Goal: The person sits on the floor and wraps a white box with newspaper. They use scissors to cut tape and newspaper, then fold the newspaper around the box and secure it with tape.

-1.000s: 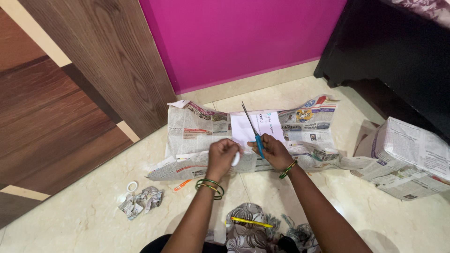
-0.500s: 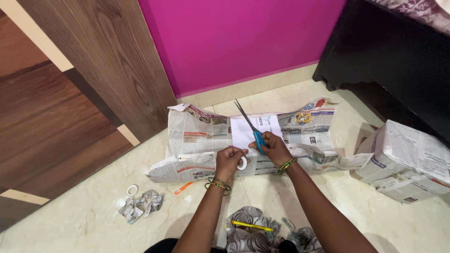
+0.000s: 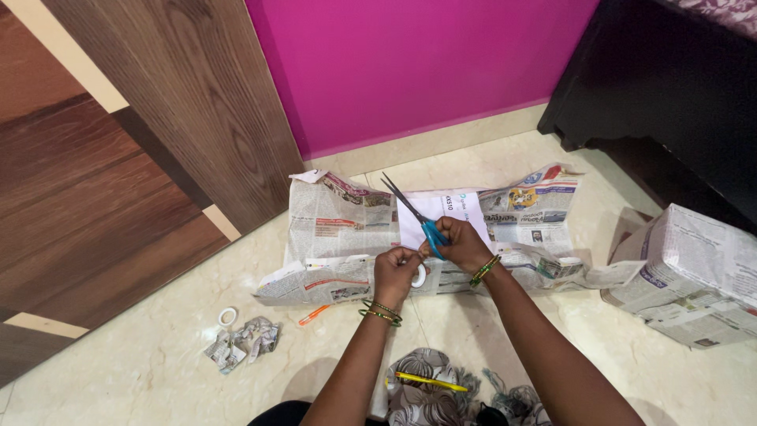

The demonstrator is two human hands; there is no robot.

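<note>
My left hand (image 3: 397, 269) holds a small white tape roll (image 3: 419, 276) over the near edge of a newspaper-wrapped flat parcel (image 3: 339, 225) lying on the floor. My right hand (image 3: 461, 241) grips blue-handled scissors (image 3: 416, 219), whose blades point up and to the left, slightly apart. The two hands touch at the fingertips, just above the tape roll. A white label (image 3: 449, 209) shows on the parcel behind the scissors. Green bangles ring both wrists.
A second newspaper-wrapped box (image 3: 694, 272) sits at the right. A crumpled paper scrap (image 3: 240, 343), another tape roll (image 3: 228, 316) and an orange pen (image 3: 314, 315) lie on the tiled floor at left. A yellow pencil (image 3: 426, 382) rests on patterned cloth. A wooden door, pink wall and dark furniture surround.
My hands have come together, the left one bringing the tape roll up against the right. The scissors have tilted further left with blades slightly apart.
</note>
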